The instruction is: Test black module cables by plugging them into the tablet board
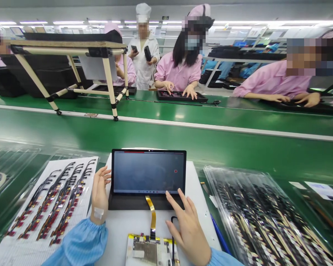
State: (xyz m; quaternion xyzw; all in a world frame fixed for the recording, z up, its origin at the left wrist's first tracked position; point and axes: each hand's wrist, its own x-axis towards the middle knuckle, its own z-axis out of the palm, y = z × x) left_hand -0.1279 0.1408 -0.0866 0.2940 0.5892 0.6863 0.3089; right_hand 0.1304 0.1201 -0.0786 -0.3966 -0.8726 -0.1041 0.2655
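Observation:
A tablet screen point(149, 172) stands propped upright on a white board point(195, 195), lit grey with a small red dot at its right. From below it a gold flat ribbon cable point(152, 214) runs to a circuit board point(147, 251) with yellow tape at the front. My left hand point(100, 192) is beside the screen's left edge, fingers loosely stretched; whether they touch it I cannot tell. My right hand point(187, 225) is spread in front of the screen's lower right, fingertips at its bottom edge. A black cable point(172, 240) passes partly under that hand.
Several small cable assemblies point(63, 199) lie in rows on a white sheet at left. A clear tray point(238, 173) full of flat cables is at right, near a blue pen-like object point(220, 236). Beyond the green bench stand a rack point(111, 81) and co-workers working at black trays point(180, 96).

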